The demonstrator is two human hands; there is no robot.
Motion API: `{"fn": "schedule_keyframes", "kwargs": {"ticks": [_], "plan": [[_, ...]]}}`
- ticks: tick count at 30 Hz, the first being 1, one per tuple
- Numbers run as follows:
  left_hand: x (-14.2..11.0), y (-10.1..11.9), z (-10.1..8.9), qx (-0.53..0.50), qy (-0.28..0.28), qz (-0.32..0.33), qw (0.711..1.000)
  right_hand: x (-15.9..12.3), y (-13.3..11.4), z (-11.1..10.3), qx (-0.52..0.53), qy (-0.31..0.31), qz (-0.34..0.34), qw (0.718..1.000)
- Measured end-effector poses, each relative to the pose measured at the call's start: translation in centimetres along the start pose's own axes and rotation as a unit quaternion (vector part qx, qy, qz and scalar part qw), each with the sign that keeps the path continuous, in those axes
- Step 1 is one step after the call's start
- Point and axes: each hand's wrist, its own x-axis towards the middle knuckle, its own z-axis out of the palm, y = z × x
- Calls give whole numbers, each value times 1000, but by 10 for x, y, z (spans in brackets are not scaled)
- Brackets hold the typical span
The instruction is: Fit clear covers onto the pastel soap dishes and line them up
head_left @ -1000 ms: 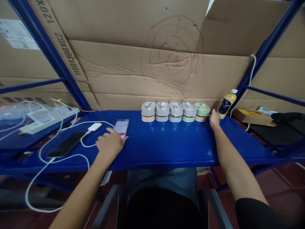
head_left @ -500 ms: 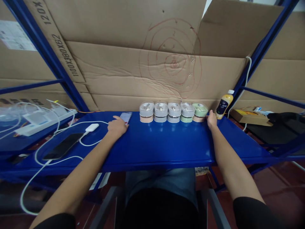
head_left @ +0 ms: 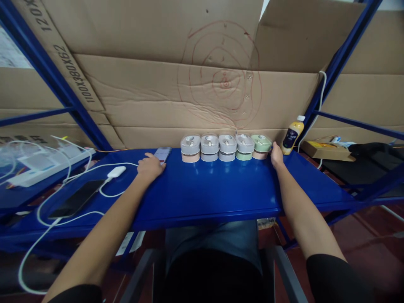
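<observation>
In the head view my left hand (head_left: 150, 167) lies palm down on the blue table with its fingers apart, against the near left side of a phone (head_left: 162, 155) with a lit screen. My right hand (head_left: 277, 156) stands on edge at the right end of a row of several small lidded containers, fingers stretched out and holding nothing visible. Closest to it are a green-lidded container (head_left: 261, 145) on its left and a bottle of yellow drink (head_left: 292, 135) on its right. Grey-lidded containers (head_left: 209, 147) make up most of the row. The right fingertips are partly hidden.
A dark phone (head_left: 78, 198), a white charger (head_left: 116, 171) and looping cables lie at the left. Beyond them is a white power strip (head_left: 50, 168). Blue frame posts and a cardboard wall (head_left: 142, 97) enclose the table (head_left: 202, 193). An open cardboard box (head_left: 328, 150) sits at right.
The view has shifted slightly, so everything appears a little further left. Both hands keep about the same places beside the phone and the row of containers.
</observation>
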Motion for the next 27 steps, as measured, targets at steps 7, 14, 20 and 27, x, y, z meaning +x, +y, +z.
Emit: {"fn": "schedule_keyframes", "kwargs": {"ticks": [7, 14, 20, 27], "plan": [[-21, 31, -5, -32, 115, 56, 991, 2, 2, 4, 40, 45, 66, 996], [-8, 103, -2, -345, 80, 146, 924, 0, 0, 8, 59, 37, 56, 996], [2, 112, 9, -380, 99, 89, 915, -3, -1, 11, 56, 31, 67, 996], [-3, 94, 5, -409, 183, 125, 885, 2, -19, 5, 40, 127, 58, 989]]}}
